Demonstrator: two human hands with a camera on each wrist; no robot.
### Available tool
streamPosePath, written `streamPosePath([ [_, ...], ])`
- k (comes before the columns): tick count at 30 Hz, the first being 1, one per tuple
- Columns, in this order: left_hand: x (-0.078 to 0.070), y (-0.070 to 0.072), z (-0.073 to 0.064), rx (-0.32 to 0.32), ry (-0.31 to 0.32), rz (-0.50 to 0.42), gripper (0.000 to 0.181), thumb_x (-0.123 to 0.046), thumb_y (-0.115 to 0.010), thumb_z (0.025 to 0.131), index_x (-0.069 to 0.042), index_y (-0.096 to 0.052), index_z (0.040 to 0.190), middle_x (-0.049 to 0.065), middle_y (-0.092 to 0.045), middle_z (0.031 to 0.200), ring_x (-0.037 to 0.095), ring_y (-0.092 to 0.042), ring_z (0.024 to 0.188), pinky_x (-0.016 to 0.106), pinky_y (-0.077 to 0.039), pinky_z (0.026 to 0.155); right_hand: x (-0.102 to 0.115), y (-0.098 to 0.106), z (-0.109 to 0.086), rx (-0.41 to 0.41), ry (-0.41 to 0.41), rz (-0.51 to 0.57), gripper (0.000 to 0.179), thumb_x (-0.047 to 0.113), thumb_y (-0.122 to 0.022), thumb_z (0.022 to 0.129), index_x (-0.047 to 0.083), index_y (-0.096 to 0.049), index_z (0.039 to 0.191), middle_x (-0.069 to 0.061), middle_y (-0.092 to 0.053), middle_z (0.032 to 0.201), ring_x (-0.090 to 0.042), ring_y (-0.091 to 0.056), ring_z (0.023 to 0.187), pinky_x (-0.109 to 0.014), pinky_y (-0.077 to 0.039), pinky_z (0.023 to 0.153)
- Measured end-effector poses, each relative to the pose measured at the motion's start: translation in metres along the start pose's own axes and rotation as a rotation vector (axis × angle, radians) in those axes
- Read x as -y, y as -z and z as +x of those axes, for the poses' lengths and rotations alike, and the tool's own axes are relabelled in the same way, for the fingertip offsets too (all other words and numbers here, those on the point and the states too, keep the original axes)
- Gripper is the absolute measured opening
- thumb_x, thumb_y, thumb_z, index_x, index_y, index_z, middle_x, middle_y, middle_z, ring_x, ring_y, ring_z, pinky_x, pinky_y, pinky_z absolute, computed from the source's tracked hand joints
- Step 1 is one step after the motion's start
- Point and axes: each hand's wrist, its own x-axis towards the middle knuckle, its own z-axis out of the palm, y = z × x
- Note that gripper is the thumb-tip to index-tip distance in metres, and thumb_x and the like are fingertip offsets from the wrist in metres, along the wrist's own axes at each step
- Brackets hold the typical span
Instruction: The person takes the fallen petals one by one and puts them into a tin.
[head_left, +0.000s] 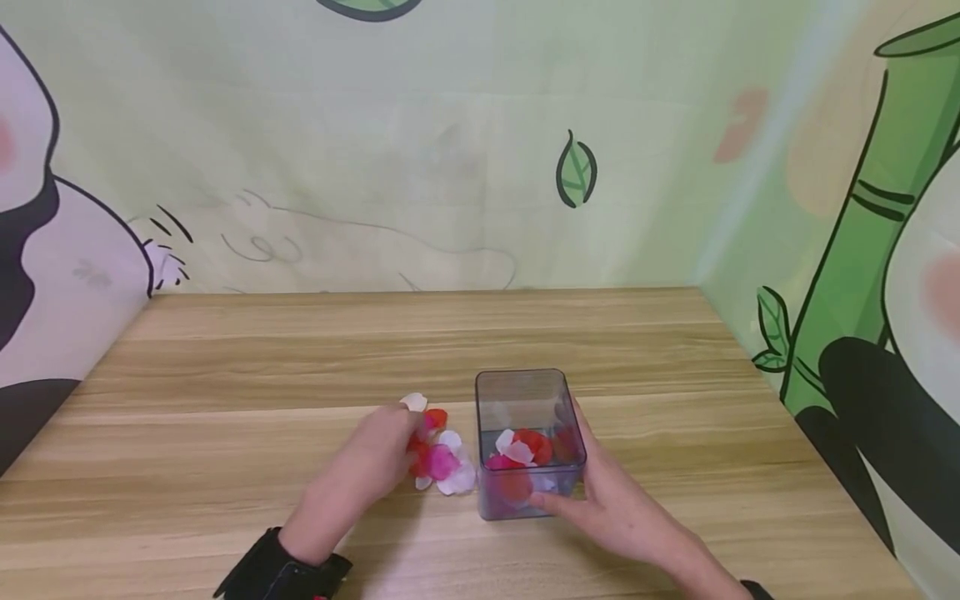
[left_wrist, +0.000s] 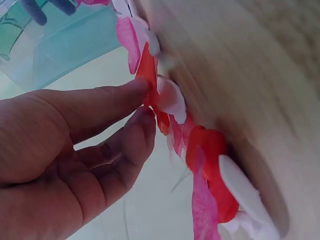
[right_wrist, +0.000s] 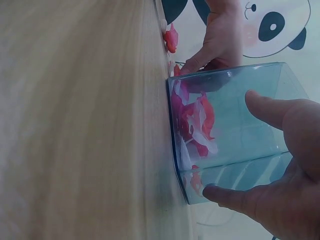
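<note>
My left hand [head_left: 381, 454] is at a small heap of red, pink and white artificial petals on the table, left of a box. In the left wrist view its thumb and fingers pinch a red petal [left_wrist: 146, 62] at the heap's edge. A pink petal [head_left: 442, 462] and a white petal [head_left: 459, 478] lie beside the fingertips. My right hand [head_left: 618, 504] grips the see-through plastic box [head_left: 491, 500] from its right side, thumb across the near wall. The box stands upright, its top uncovered, and several red, pink and white petals [right_wrist: 200, 120] lie at its bottom.
The wood-grain table [head_left: 225, 358] reaches back to a printed cloth backdrop [head_left: 420, 167] with pandas, leaves and bamboo. Cloth also closes off the left and right sides. A black band [head_left: 281, 571] is round my left wrist.
</note>
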Motion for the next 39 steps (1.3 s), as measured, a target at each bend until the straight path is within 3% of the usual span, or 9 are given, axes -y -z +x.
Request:
streamPosePath([
  [8, 0.001, 0.003, 0.000, -0.035, -0.052, -0.023, 0.029, 0.017, -0.070, 0.077, -0.008, -0.062, 0.066, -0.002, -0.051, 0.065, 0.015, -0.046, 0.061, 0.027, -0.042, 0.055, 0.001, 0.000, 0.000, 0.006, -0.025, 0.014, 0.117, 0.020, -0.086, 0.086, 0.040, 0.000, 0.164, -0.002, -0.040, 0.156, -0.025, -0.048, 0.137, -0.050, -0.040, 0.111],
  [16, -0.007, 0.018, -0.004, -0.010, 0.042, -0.039, 0.021, 0.013, -0.076, 0.078, -0.006, -0.068, 0.072, 0.000, -0.060, 0.069, 0.015, -0.053, 0.063, 0.029, -0.050, 0.056, 0.002, 0.000, 0.000, 0.002, -0.016, 0.010, 0.117, 0.020, -0.086, 0.086, 0.042, 0.000, 0.163, -0.002, -0.040, 0.156, -0.025, -0.047, 0.138, -0.051, -0.039, 0.112],
  [28, -0.008, 0.027, -0.006, -0.044, 0.019, -0.043, 0.029, 0.014, -0.068, 0.075, -0.009, -0.053, 0.066, -0.001, -0.049, 0.062, 0.016, -0.047, 0.058, 0.027, -0.041, 0.050, 0.001, 0.000, -0.001, 0.002, -0.004, 0.017, 0.117, 0.020, -0.084, 0.088, 0.039, 0.002, 0.164, -0.003, -0.038, 0.158, -0.027, -0.046, 0.139, -0.053, -0.036, 0.113],
  [39, -0.008, 0.033, -0.006, -0.081, 0.024, -0.050, 0.026, 0.014, -0.067, 0.075, -0.009, -0.055, 0.068, -0.001, -0.049, 0.063, 0.016, -0.047, 0.059, 0.027, -0.041, 0.051, 0.001, 0.000, 0.000, 0.005, -0.001, 0.026, 0.118, 0.018, -0.085, 0.087, 0.044, 0.002, 0.162, -0.003, -0.038, 0.157, -0.026, -0.046, 0.139, -0.051, -0.037, 0.113],
])
